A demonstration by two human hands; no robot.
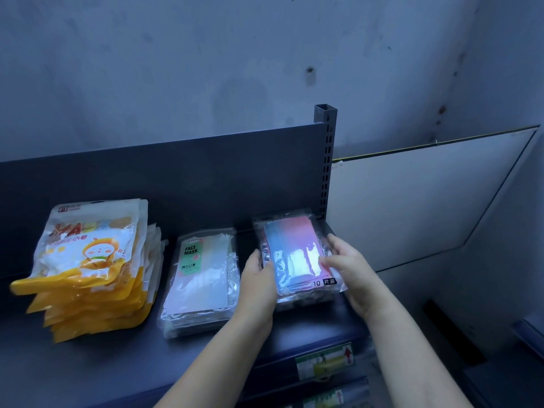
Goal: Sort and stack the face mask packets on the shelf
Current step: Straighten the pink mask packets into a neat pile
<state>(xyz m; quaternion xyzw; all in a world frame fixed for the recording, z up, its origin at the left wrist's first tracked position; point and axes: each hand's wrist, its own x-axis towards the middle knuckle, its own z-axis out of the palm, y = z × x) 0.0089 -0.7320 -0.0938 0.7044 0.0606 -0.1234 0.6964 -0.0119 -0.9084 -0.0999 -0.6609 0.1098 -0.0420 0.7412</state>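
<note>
1. Rear wall (206, 54): pale plaster, bluish in dim light; dark stains and specks scattered across it, densest toward the right corner.
2. Shelf (88, 363): dark blue-grey metal deck; matching back panel (176, 178) rising behind it.
3. Upright post (326, 160): hollow square section, open at the top; a row of slots down its face; it stands at the right end of the back panel.
4. White board (412, 201): flat panel leaning against the wall, right of the post.
5. Lower shelf edge: label strips (323, 360) with a red arrow.
</note>
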